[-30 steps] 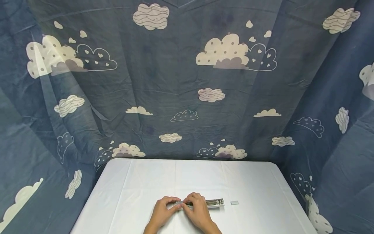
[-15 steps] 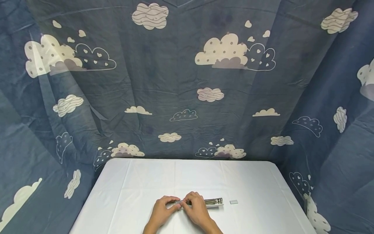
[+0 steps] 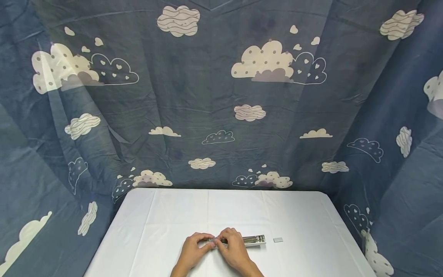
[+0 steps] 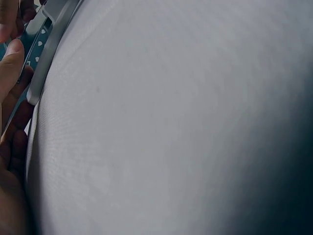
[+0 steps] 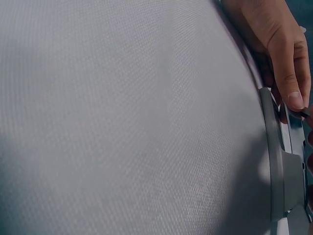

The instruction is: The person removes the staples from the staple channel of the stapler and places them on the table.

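A silver-and-grey stapler (image 3: 254, 240) lies lengthwise in front of me, its top turned back so the metal channel shows at the right end. My left hand (image 3: 189, 252) grips its left end between thumb and index finger. Beside it, my right hand (image 3: 233, 250) pinches a small grey strip of staples (image 3: 212, 239) over the channel, fingertips meeting those of the left hand. The right wrist view shows the left thumb (image 5: 295, 100) at the stapler's end and the grey stapler body (image 5: 276, 161). In the left wrist view the stapler (image 4: 56, 36) sits at the upper left edge.
Another short grey strip of staples (image 3: 278, 240) lies on the white-covered table (image 3: 294, 215), right of the stapler. Dark blue cloud-patterned cloth (image 3: 194, 96) hangs behind the table and along both sides.
Both hands stay at the stapler's left end; their fingertips shift only slightly around the small strip. The stapler and the loose strip hold their places.
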`<state>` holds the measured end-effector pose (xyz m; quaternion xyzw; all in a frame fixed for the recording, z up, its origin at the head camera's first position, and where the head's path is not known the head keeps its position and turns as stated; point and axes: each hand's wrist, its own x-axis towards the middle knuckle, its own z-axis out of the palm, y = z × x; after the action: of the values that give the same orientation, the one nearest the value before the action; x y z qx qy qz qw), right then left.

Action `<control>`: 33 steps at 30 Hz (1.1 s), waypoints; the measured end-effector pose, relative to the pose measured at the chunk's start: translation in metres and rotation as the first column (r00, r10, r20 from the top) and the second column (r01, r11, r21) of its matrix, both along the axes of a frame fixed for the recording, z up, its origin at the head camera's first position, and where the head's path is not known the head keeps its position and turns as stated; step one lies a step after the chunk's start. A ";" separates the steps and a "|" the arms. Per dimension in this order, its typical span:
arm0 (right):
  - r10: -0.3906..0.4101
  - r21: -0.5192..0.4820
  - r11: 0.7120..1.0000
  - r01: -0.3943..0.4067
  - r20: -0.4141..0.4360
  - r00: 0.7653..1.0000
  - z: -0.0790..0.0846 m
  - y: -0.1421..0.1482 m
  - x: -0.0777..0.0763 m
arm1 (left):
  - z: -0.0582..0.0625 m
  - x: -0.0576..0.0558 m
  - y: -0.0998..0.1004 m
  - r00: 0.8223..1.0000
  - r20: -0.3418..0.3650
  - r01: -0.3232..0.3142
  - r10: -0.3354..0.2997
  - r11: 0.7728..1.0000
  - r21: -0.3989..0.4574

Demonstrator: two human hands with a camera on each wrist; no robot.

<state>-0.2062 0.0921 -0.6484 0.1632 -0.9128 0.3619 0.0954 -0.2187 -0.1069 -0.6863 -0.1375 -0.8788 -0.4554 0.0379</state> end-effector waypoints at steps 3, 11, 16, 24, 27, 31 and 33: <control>-0.005 -0.016 1.000 0.005 0.011 1.000 0.002 0.002 0.000 | 0.000 0.000 0.000 1.000 -0.007 -0.002 0.002 1.000 -0.008; -0.021 -0.059 0.998 0.021 0.000 1.000 0.004 0.011 -0.001 | 0.002 0.000 0.001 1.000 -0.016 -0.004 0.004 1.000 -0.012; -0.058 -0.073 0.996 0.059 0.019 0.998 0.007 0.019 -0.002 | 0.002 0.001 0.002 1.000 -0.014 -0.006 0.005 1.000 -0.017; -0.117 -0.103 0.987 0.120 0.036 0.992 0.015 0.033 -0.003 | 0.002 0.002 0.002 1.000 -0.029 -0.010 0.009 1.000 -0.005; -0.133 -0.100 0.986 0.135 0.025 0.991 0.019 0.040 -0.002 | 0.002 0.002 0.002 1.000 -0.017 -0.012 0.012 1.000 0.000; -0.169 -0.095 0.981 0.170 0.024 0.985 0.026 0.050 -0.002 | 0.001 0.001 0.002 1.000 0.017 -0.020 0.021 1.000 -0.008; -0.188 -0.090 0.978 0.190 0.023 0.982 0.030 0.056 -0.002 | 0.000 0.000 0.002 0.999 0.033 -0.027 0.027 1.000 -0.014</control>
<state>-0.2078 0.1481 -0.6186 0.0687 -0.9073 0.3940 0.1303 -0.2192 -0.1046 -0.6862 -0.1184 -0.8842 -0.4510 0.0283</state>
